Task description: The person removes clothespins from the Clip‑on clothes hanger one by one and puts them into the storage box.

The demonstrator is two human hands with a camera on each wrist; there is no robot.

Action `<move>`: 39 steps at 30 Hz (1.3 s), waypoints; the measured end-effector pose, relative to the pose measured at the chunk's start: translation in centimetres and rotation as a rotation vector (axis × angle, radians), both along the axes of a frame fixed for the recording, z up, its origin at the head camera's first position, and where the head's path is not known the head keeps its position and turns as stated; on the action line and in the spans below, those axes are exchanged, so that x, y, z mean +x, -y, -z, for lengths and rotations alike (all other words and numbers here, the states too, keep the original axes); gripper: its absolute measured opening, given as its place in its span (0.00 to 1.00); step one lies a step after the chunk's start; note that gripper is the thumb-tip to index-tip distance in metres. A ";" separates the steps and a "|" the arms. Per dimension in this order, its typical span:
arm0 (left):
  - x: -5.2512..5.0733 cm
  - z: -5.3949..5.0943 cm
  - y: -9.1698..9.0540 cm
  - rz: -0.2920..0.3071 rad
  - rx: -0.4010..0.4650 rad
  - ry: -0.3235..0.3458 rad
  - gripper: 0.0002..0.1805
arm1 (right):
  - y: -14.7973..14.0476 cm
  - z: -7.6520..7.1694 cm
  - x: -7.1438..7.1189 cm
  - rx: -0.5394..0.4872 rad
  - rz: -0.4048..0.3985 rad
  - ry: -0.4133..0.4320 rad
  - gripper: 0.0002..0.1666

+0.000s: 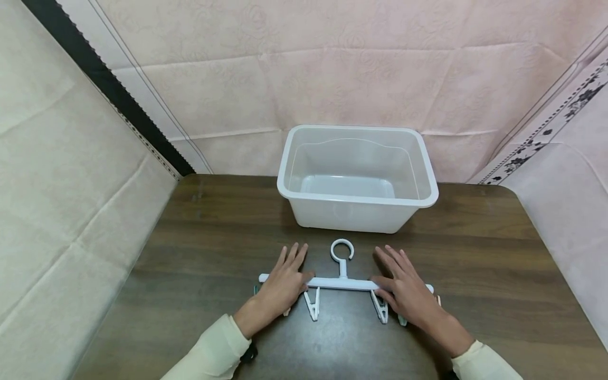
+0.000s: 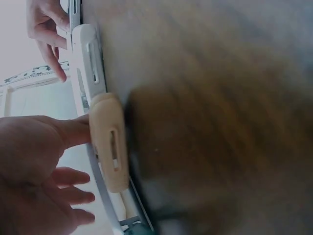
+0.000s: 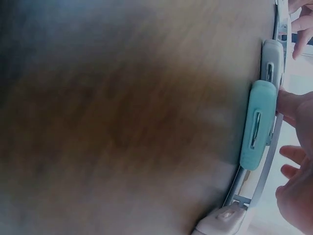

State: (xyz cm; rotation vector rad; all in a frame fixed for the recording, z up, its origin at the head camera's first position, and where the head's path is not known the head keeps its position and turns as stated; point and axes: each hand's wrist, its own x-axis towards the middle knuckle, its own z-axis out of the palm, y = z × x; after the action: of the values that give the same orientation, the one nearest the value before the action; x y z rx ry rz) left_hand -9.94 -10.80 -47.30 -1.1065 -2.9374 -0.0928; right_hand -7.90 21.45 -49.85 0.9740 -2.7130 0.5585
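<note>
A white clip hanger [image 1: 343, 284] with a hook on top lies on the table below the bin, its clips pointing toward me. My left hand [image 1: 283, 285] pinches its bar left of the hook between thumb and forefinger, the other fingers stretched forward. On the right side, my right hand [image 1: 409, 290] pinches the bar the same way. White clips [image 1: 313, 306] hang between the hands. By the left thumb, a beige clip [image 2: 108, 142] shows in the left wrist view. Close to the right thumb, a teal clip [image 3: 258, 125] appears in the right wrist view.
A white plastic bin [image 1: 357, 214] with nothing visible inside stands at the table's back, just beyond the hook. The brown wooden table [image 1: 190, 295] has pale cloth [image 1: 304, 89] hanging behind it and at both sides.
</note>
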 end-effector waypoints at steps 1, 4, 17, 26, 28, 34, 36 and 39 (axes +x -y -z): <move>0.0 0.1 0.0 0.008 0.018 0.004 0.16 | 0.0 -0.1 0.1 0.004 -0.005 -0.005 0.15; 0.2 0.2 0.1 0.030 0.068 0.011 0.16 | -0.2 -0.4 0.2 0.002 -0.009 -0.001 0.15; 0.3 -1.2 0.1 0.074 0.235 -0.075 0.13 | -1.2 -2.7 0.9 -0.117 -0.049 -0.068 0.17; 0.1 -2.7 0.1 0.138 0.374 -0.155 0.14 | -1.5 -4.5 0.6 -0.191 -0.101 -0.204 0.28; 0.2 -3.2 0.2 0.151 0.398 -0.145 0.15 | -1.7 -5.0 0.5 -0.202 -0.119 -0.218 0.27; 0.7 -5.2 0.3 0.165 0.434 -0.041 0.15 | -2.3 -6.9 0.9 -0.198 -0.111 -0.186 0.24; 0.8 -5.8 0.3 0.171 0.442 -0.012 0.16 | -2.4 -7.6 1.1 -0.189 -0.088 -0.158 0.21; 0.8 -6.5 0.3 0.191 0.453 0.007 0.17 | -2.6 -8.4 1.4 -0.178 -0.057 -0.109 0.20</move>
State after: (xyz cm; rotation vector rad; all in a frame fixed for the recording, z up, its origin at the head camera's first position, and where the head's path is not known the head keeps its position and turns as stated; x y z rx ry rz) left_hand -9.10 -11.14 -40.75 -1.2905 -2.6044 -0.7196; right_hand -6.47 24.06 -41.48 1.0065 -2.4977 0.7212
